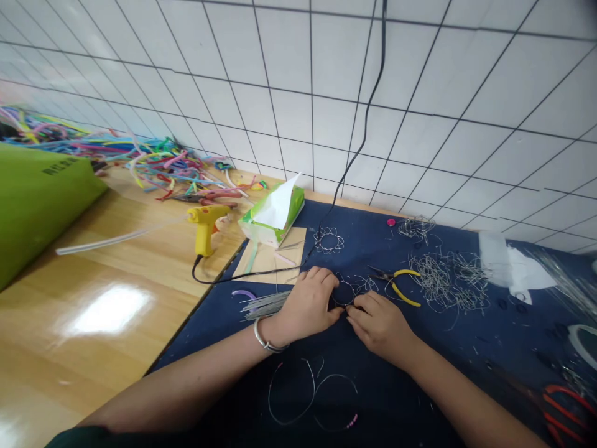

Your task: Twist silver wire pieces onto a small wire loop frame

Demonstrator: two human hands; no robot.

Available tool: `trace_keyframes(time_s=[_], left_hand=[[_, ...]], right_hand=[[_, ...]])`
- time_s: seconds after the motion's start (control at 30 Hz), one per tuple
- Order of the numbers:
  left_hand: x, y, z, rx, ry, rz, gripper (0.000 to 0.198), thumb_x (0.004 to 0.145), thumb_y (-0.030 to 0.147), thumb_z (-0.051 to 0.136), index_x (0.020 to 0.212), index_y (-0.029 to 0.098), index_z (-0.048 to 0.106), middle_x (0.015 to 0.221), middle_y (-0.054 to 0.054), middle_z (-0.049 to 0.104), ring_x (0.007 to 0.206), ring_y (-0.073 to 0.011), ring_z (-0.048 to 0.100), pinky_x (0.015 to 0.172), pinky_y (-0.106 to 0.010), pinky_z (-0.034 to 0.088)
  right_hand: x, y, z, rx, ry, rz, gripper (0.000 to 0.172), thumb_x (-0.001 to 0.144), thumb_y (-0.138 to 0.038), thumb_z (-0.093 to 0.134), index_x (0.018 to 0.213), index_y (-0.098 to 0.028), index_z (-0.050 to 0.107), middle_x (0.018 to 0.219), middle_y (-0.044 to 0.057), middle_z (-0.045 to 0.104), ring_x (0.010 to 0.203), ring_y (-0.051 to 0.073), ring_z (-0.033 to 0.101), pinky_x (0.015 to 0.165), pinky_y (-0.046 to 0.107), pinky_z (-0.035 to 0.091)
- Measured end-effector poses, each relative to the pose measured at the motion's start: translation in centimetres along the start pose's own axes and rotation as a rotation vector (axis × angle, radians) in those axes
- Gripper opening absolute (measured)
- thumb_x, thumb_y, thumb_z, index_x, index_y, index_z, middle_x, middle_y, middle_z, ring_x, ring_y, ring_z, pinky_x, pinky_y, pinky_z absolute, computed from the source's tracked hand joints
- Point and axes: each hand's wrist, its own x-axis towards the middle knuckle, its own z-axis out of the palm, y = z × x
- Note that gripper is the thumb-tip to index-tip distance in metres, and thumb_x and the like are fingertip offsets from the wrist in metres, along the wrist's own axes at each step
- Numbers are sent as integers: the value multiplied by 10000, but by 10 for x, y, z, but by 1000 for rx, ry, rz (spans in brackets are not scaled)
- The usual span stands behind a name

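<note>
Between my hands a thin wire ring (344, 292) lies on the dark blue cloth. My left hand (311, 303) curls over its left side, thumb and fingers closed at the rim. My right hand (380, 323) pinches its lower right edge with the fingertips. The two thumbs nearly meet at the near side of the ring. Beyond it sits a wire ring with looped petals (329, 240). Close to my right hand are yellow-handled pliers (405, 287). A bundle of straight wires (265, 305) lies by my left wrist.
A yellow glue gun (205, 224) lies left of a tissue pack (273, 214). Tangled wire (450, 283) spreads to the right, with red-handled scissors (566, 410) nearer. Bent wires (298, 420) lie in front. A black cord (368, 118) hangs down the tiled wall.
</note>
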Motion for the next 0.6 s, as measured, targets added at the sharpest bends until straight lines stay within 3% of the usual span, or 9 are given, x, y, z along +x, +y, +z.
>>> trace_keyframes(time_s=[0.4, 0.6], left_hand=[[-1, -5, -7, -81, -49, 18, 326, 638, 215, 585, 948, 182, 489, 955, -49, 501, 925, -228, 431, 798, -377, 373], [2, -2, -8, -65, -37, -1, 253, 717, 366, 544, 879, 176, 504, 881, -50, 511, 882, -225, 443, 775, -379, 374]], right_hand=[[-2, 10, 0, 288, 98, 67, 151, 798, -188, 491, 882, -186, 617, 844, 43, 584, 777, 133, 514, 730, 300, 449], [-4, 16, 2, 193, 238, 267, 161, 803, -181, 476, 892, -188, 610, 827, 42, 581, 809, 143, 530, 765, 301, 443]])
